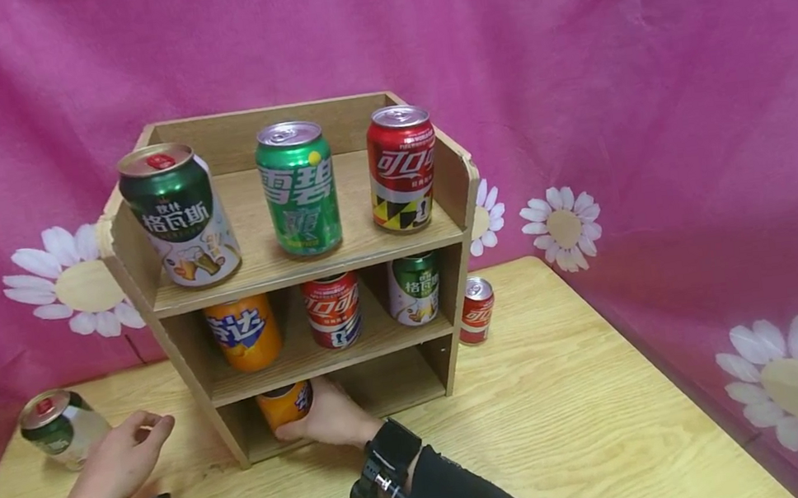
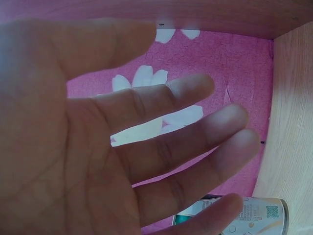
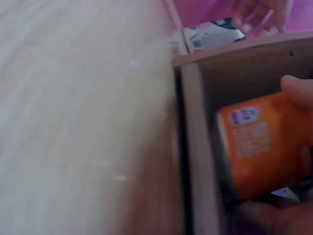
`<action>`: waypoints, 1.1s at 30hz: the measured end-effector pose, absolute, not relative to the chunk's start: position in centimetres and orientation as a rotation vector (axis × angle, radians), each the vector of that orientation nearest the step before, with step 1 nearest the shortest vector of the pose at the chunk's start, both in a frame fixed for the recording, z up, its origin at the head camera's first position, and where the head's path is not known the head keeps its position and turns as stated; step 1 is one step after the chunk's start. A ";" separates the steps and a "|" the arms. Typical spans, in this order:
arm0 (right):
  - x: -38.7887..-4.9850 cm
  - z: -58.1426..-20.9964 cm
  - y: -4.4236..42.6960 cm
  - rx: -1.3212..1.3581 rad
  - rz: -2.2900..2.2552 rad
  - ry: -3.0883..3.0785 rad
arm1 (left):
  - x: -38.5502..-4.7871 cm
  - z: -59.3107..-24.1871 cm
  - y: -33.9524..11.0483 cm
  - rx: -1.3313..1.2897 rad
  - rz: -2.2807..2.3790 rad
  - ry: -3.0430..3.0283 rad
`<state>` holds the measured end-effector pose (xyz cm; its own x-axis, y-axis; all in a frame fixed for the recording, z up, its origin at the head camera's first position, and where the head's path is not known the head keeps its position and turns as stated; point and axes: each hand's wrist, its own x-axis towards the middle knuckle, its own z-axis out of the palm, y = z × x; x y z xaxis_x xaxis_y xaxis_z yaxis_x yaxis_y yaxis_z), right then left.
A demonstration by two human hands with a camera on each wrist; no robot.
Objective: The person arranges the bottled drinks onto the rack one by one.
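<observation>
My right hand (image 1: 333, 413) reaches into the left end of the bottom shelf and grips an orange soda can (image 1: 285, 406). In the right wrist view the orange can (image 3: 266, 147) lies between thumb and fingers, just inside the shelf's front edge. My left hand (image 1: 122, 459) hovers left of the wooden shelf (image 1: 378, 383), holding nothing. Its fingers look spread and nearly straight in the left wrist view. Nearest to it is a green-and-white kvass can (image 1: 66, 429) on the table. Whether the orange can's base touches the shelf board is hard to tell.
The top tier bears a kvass can (image 1: 180, 218), a green Sprite can (image 1: 298, 191) and a red cola can (image 1: 403, 170). On the middle tier are an orange can (image 1: 245, 334), a cola can (image 1: 334, 313) and a kvass can (image 1: 414, 290). Another cola can (image 1: 476, 312) stands right of the shelf.
</observation>
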<state>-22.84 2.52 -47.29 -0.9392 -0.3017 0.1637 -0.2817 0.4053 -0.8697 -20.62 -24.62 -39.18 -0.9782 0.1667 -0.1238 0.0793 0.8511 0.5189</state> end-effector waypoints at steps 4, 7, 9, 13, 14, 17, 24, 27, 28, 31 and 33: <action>-23.0 -46.9 2.7 -0.552 -1.630 2.532 | -20.5 -39.3 -24.6 0.191 0.799 2.874; -22.9 -46.9 2.6 -0.557 -1.602 2.550 | -20.5 -39.3 -24.6 0.184 0.800 2.869; -22.8 -46.9 2.5 -0.568 -1.572 2.600 | -20.5 -39.2 -24.6 0.170 0.798 2.856; -22.6 -46.9 2.2 -0.573 -1.523 2.697 | -20.6 -39.0 -24.6 0.146 0.805 2.825; -22.5 -46.8 2.1 -0.567 -1.506 2.727 | -20.6 -38.9 -24.6 0.145 0.803 2.823; -22.4 -46.7 1.9 -0.568 -1.474 2.777 | -20.6 -38.9 -24.6 0.153 0.800 2.830; -22.9 -46.2 2.3 -0.710 -1.602 2.568 | -20.5 -38.8 -24.5 0.154 0.799 2.841; -23.1 -46.0 2.5 -0.719 -1.648 2.462 | -20.6 -38.8 -24.5 0.148 0.800 2.832; -23.1 -46.0 2.5 -0.717 -1.638 2.465 | -20.6 -38.8 -24.5 0.148 0.800 2.834; -23.0 -46.0 2.4 -0.689 -1.597 2.533 | -20.6 -38.9 -24.6 0.146 0.797 2.838; -22.9 -46.1 2.2 -0.667 -1.547 2.622 | -20.6 -38.9 -24.6 0.143 0.797 2.842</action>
<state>-22.93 2.22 -46.13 -0.9082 -0.3722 0.1913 -0.3475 0.4160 -0.8404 -20.61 -24.58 -38.92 -0.9780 0.1422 -0.1524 0.0421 0.8510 0.5234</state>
